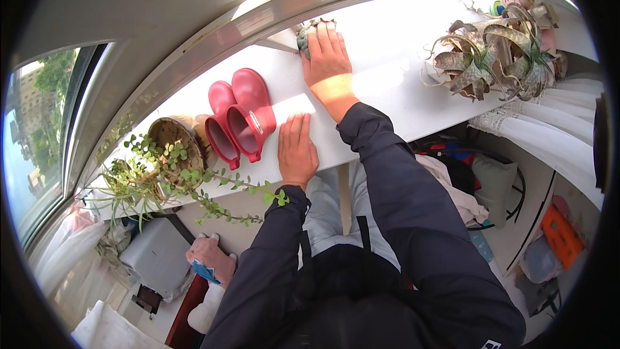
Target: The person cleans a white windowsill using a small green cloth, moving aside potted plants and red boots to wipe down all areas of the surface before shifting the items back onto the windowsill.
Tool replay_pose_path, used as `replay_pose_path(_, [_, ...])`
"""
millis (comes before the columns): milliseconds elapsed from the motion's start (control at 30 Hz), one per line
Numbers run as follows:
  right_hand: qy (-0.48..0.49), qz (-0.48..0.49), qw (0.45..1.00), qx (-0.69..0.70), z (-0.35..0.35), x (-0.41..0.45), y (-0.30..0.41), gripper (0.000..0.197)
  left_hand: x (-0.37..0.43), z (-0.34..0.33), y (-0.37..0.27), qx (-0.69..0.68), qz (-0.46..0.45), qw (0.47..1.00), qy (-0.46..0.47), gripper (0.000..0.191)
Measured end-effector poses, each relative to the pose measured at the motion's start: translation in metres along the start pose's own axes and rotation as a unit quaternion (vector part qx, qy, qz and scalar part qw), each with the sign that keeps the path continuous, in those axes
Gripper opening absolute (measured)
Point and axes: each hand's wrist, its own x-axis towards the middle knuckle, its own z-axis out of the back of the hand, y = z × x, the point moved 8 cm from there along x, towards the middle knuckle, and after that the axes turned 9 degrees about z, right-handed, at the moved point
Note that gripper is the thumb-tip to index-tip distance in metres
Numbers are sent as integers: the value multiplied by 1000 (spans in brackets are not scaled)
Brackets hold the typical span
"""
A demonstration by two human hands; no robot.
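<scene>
My left hand [296, 152] lies flat on the white window sill [387, 106], fingers pointing away from me, beside a pair of red rubber boots [256, 102]. The boots stand side by side to its left. Farther out, my right hand [329, 60] reaches across the sill, its fingers over a crumpled grey-green cloth-like item [303, 40] against the window frame. The fingers hide most of that item, so whether they grip it or only press on it does not show.
Trailing succulents in a round pot [193, 150] stand at the left, stems hanging over the sill's edge. Spotted spiky-leaved plants [472, 65] are at the right end, near a white lace curtain [542, 111]. Below are a grey box [157, 252] and a chair with clothes [494, 179].
</scene>
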Motion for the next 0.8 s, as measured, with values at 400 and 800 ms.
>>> replay_pose_path(400, [-23,5,998,-52,5,-1,-11,48,-3,-1,0,11,6,1000,6,61])
replay_pose_path(800, [-3,-94,990,-103,33,-13,-64,51,-2,-2,1,18,-7,1000,19,61])
